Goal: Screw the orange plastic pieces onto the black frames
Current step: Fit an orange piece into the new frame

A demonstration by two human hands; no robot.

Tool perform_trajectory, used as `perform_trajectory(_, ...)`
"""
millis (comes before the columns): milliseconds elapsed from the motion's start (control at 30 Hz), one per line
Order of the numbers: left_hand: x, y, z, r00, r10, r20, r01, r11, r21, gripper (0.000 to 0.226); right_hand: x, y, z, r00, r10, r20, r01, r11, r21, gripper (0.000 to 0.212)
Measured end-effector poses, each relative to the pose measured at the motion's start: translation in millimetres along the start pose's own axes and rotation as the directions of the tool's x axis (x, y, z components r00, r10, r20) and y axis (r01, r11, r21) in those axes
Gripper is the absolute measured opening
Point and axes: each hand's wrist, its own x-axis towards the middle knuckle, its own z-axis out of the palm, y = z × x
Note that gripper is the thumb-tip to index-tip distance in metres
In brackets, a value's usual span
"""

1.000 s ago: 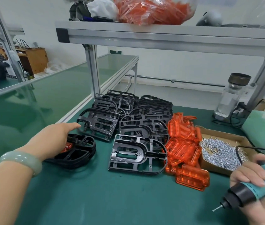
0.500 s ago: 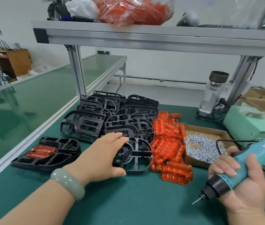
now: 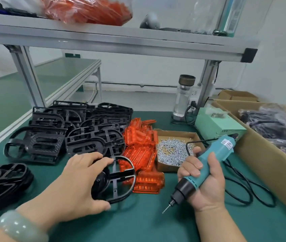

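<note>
Gripping black frame (image 3: pixel 121 173) with left hand (image 3: pixel 79 184); right hand (image 3: pixel 207 186) clasping screwdriver (image 3: pixel 214 159) just beside.

Single head-worn wide-angle view, aimed forward and down over a green workbench (image 3: pixel 147 224).

The camera sits above and just behind the person's forearms, close to the work. The left hand (image 3: pixel 75 186), gripping a black frame (image 3: pixel 100 184), and the right hand (image 3: pixel 207 187), holding a teal electric screwdriver (image 3: pixel 226 147), fill the lower half of the picture. The view faces the bench's far edge and the wall beyond, and the overhead shelf (image 3: pixel 121 41) crosses the top at a slant.
</note>
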Motion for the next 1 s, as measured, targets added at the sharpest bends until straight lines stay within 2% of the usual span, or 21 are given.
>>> perform_trajectory(167, -8.9, 42.2, 6.6, 0.989, 0.103, 0.11, -0.094, 0.992, -0.081, 0.112, -1.3, -2.4, -0.6, 1.0, 0.026, 0.014, -0.027, 0.999, 0.036, 0.056)
perform_trajectory(300, -8.9, 66.6, 14.8, 0.978, 0.127, 0.166, -0.11, 0.988, -0.112, 0.116, -3.1, -5.3, -1.7, 0.997, 0.045, 0.057, -0.048, 0.997, 0.062, 0.053)
perform_trajectory(467, -4.8, 83.2, 19.5, 0.984, 0.096, 0.152, -0.075, 0.987, -0.14, 0.123, -3.3, -8.5, -4.4, 0.99, 0.069, 0.122, -0.084, 0.988, 0.13, 0.048)
perform_trajectory(667, -10.6, 85.8, 20.5, 0.987, 0.054, 0.154, 0.006, 0.932, -0.364, 0.128, -2.4, -9.4, -4.4, 0.992, 0.058, 0.115, -0.071, 0.99, 0.119, 0.049)
perform_trajectory(867, -11.9, 84.8, 19.0, 0.986, 0.066, 0.152, -0.009, 0.936, -0.353, 0.128, -3.1, -8.7, -4.2, 0.994, 0.043, 0.102, -0.055, 0.992, 0.118, 0.05)
perform_trajectory(933, -5.3, 82.4, 15.7, 0.993, 0.078, 0.091, -0.043, 0.938, -0.343, 0.117, -3.0, -9.0, -4.5, 0.994, 0.037, 0.1, -0.049, 0.992, 0.117, 0.05)
perform_trajectory(1000, 7.6, 80.0, 12.1, 0.997, 0.067, -0.038, -0.076, 0.936, -0.343, 0.084, -2.7, -9.4, -4.7, 0.995, 0.03, 0.097, -0.041, 0.993, 0.115, 0.05)
